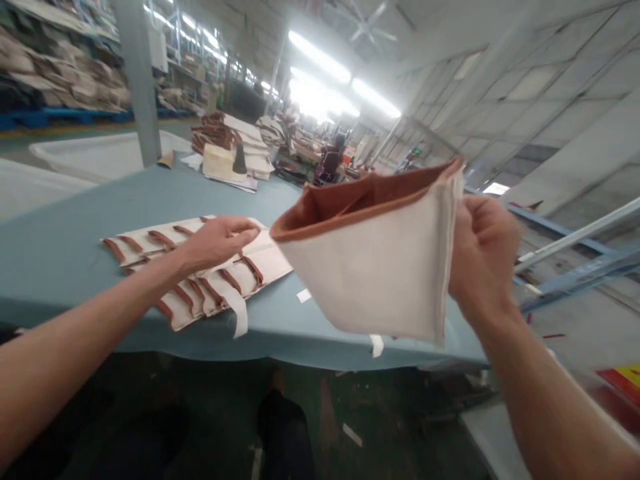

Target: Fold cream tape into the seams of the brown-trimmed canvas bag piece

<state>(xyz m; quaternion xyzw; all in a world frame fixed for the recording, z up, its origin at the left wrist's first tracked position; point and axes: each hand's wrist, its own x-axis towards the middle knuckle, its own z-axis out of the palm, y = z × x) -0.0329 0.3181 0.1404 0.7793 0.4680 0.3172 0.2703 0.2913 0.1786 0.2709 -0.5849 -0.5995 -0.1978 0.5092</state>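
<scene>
My right hand (483, 257) is closed on the right edge of a cream fabric bag (375, 273) with a brown lining, holding it up in the air with its mouth open. My left hand (217, 241) reaches over a fanned row of flat cream pieces with brown handles (200, 267) on the blue-grey table (65, 247). Its fingers are curled and pinch near the bag's left corner; I cannot make out exactly what they grip.
Stacks of similar cream and brown pieces (235, 143) stand at the table's far end. A grey pillar (137, 80) rises behind the table. Shelving with bundled goods (55, 73) fills the far left. A person sits in the distance (333, 160). Blue metal rails (575, 267) run on the right.
</scene>
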